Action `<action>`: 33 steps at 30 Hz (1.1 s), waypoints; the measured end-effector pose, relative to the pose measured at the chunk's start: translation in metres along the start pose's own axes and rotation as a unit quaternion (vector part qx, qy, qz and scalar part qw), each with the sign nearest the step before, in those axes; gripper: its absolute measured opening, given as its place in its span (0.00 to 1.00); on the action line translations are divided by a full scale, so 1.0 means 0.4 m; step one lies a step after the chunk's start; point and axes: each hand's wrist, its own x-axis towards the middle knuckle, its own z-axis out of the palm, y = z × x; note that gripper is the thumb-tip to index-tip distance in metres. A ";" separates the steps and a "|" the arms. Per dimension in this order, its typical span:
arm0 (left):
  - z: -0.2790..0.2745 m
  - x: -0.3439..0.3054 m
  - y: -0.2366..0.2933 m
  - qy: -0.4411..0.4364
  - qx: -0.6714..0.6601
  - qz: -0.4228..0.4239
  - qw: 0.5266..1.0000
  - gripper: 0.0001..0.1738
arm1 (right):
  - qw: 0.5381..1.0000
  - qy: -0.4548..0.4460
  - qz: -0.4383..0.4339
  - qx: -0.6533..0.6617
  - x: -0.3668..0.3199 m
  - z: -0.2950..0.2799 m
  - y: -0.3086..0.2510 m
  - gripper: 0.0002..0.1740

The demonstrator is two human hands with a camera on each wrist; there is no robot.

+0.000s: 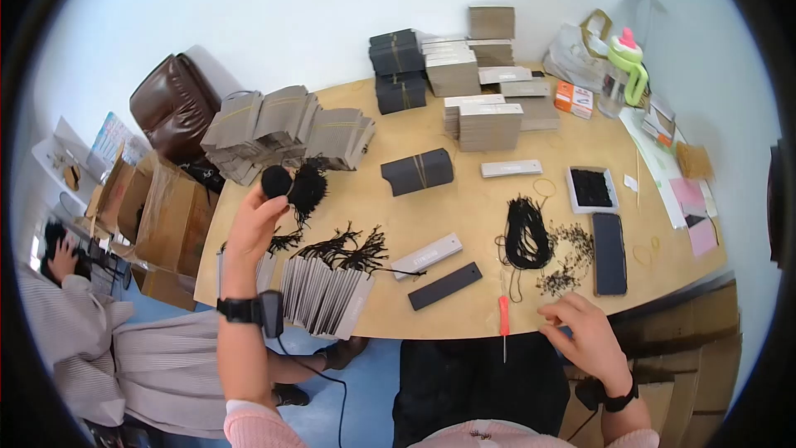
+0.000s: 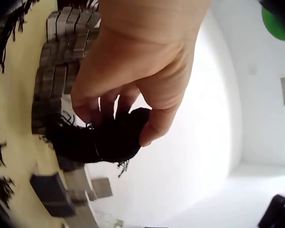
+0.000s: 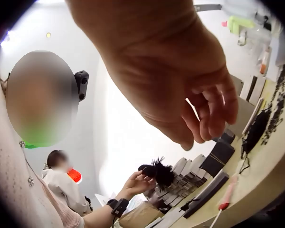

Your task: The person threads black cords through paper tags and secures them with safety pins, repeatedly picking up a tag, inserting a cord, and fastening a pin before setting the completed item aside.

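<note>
My left hand [image 1: 255, 228] pinches a bundle of black cords [image 1: 308, 189] above the left side of the table. In the left wrist view, thumb and fingers close round the dark bundle [image 2: 116, 142], its frayed ends sticking out. Under that hand, a row of grey cards [image 1: 323, 294] with black tassels [image 1: 348, 245] lies at the front edge. My right hand [image 1: 587, 336] hovers at the near edge with loosely bent fingers and nothing in them. Nearest to it are small black bits [image 1: 564, 282], a phone [image 1: 609, 254] and a red-handled tool [image 1: 504, 315] with a thin metal shaft.
A looped black cord hank [image 1: 527, 236] lies right of centre, beside a white tray of black pieces [image 1: 592, 188]. A banded dark stack [image 1: 418, 172] sits mid-table. Grey stacks [image 1: 274, 124] and boxes [image 1: 489, 126] line the back. Another person sits at the left.
</note>
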 end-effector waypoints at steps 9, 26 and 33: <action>0.475 -0.257 0.116 -0.210 -0.023 -0.069 0.975 0.45 | 0.953 0.187 -0.209 0.112 0.051 -0.021 -0.127 0.46; 0.533 -0.480 -0.147 -0.057 0.240 0.055 0.968 0.14 | 0.904 0.341 0.077 -0.245 -0.026 -0.238 0.459 0.38; 0.513 -0.251 -0.201 0.005 0.466 0.197 0.863 0.17 | 0.947 0.285 0.049 -0.139 -0.051 -0.076 0.199 0.26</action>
